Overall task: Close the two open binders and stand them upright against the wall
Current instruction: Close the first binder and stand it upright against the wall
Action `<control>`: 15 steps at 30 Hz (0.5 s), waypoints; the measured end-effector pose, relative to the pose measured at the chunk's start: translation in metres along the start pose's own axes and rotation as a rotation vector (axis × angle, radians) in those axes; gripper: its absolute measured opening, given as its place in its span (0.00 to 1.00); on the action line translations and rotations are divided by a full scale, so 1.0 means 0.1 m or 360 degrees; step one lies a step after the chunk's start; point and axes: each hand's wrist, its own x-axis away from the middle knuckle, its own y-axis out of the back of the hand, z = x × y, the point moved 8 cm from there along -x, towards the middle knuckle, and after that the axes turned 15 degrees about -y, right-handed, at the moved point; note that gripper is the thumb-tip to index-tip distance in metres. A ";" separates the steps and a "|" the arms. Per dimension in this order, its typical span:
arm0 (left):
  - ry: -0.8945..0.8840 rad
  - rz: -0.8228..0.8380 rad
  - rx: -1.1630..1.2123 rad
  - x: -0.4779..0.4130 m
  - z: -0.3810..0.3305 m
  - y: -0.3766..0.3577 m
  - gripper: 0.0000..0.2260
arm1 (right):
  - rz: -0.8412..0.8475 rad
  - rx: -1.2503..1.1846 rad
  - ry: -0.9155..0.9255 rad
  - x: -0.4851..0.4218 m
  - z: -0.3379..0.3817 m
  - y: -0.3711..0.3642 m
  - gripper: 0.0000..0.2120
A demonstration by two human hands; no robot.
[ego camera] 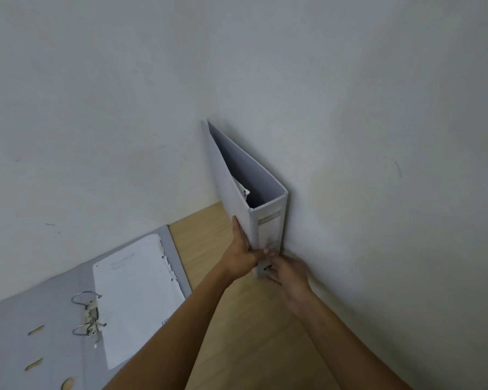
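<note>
A closed grey binder [234, 190] stands upright on the wooden desk [237, 319], its right cover flat against the right wall [378, 164], its labelled spine facing me. My left hand [244, 258] presses flat on its left cover near the bottom, thumb on the spine. My right hand [285, 273] grips the bottom of the spine, fingers at the finger hole. A second grey binder [54, 319] lies open and flat at the left, with its metal ring mechanism [89, 315] open and a stack of white paper [138, 299] on its right half.
Two white walls meet in a corner behind the upright binder; the back wall [96, 108] runs along the open binder's far edge. Bare wooden desk lies between the two binders and under my forearms.
</note>
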 end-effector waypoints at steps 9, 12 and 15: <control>0.0021 -0.0090 -0.0086 -0.19 0.11 0.05 0.53 | 0.0170 -0.0285 -0.0143 -0.17 0.05 -0.04 0.16; 0.0050 -0.0165 -0.0154 -0.11 0.16 0.09 0.49 | 0.0190 -0.0249 -0.0142 -0.16 0.03 -0.02 0.18; 0.0186 -0.0126 -0.0138 0.11 0.23 0.10 0.45 | 0.0178 -0.0206 -0.0187 -0.14 -0.03 -0.04 0.23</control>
